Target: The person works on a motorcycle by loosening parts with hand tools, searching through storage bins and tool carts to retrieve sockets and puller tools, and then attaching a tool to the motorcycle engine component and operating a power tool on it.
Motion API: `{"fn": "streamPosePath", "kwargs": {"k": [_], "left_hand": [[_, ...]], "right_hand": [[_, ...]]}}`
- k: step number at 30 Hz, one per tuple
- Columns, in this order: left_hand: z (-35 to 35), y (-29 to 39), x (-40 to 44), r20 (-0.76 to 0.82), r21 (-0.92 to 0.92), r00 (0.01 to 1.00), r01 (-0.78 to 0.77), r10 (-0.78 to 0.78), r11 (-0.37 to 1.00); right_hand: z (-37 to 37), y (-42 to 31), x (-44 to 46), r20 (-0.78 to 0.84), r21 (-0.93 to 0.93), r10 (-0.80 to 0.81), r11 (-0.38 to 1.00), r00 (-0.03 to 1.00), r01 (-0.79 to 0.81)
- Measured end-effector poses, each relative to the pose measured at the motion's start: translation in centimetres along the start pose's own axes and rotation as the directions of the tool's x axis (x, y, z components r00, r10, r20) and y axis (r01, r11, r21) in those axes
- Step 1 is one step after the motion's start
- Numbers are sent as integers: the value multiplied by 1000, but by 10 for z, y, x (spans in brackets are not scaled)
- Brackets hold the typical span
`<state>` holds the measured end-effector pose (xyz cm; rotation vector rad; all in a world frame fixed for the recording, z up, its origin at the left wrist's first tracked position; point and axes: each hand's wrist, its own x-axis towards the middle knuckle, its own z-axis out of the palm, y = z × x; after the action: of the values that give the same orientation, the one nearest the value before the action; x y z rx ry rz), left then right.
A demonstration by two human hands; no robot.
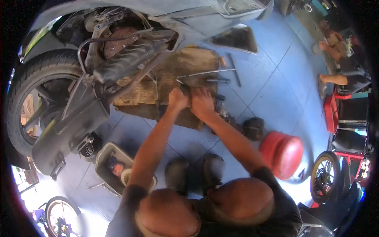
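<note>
My left hand (178, 99) is closed in a fist over the cardboard, with a short metal tip showing just above its knuckles. Beside it, my right hand (202, 103) has its fingers bent down over something dark. What either hand grips is mostly hidden and too blurred to name. Under both hands lies a stained brown cardboard sheet (187, 61) on the floor. Just beyond my fingers rests a long T-handle wrench (209, 73), its crossbar on the blue tiles. A dark-handled tool (218, 80) lies close to my right hand.
A scooter with its rear wheel (43, 102) and muffler (71, 136) stands at left. A metal tray (252, 41) lies ahead, a red stool (282, 155) at right. A grey bin (103, 173) holds parts near my left leg. Another person's leg (335, 79) shows far right.
</note>
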<state>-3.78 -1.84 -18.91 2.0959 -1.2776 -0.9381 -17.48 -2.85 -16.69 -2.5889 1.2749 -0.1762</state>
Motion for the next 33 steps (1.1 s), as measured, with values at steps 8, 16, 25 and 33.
{"fn": "streamPosePath", "kwargs": {"k": [8,16,25,33], "left_hand": [[16,-39,-2,-153,-22,947,-290,283,957],[2,39,-60,-165,-121,986,-59,38,991],[-65,29,-251,546,533,793,-80,-270,842],[-204,132,-417,673,596,653,-200,-347,778]], "right_hand": [[24,-5,-36,-70,219,79,974,994,-62],[-60,15,-49,-436,311,172,950,884,-32],[-185,12,-192,280,484,543,632,792,-605],[-369,-88,-416,720,577,527,-96,450,-811]]}}
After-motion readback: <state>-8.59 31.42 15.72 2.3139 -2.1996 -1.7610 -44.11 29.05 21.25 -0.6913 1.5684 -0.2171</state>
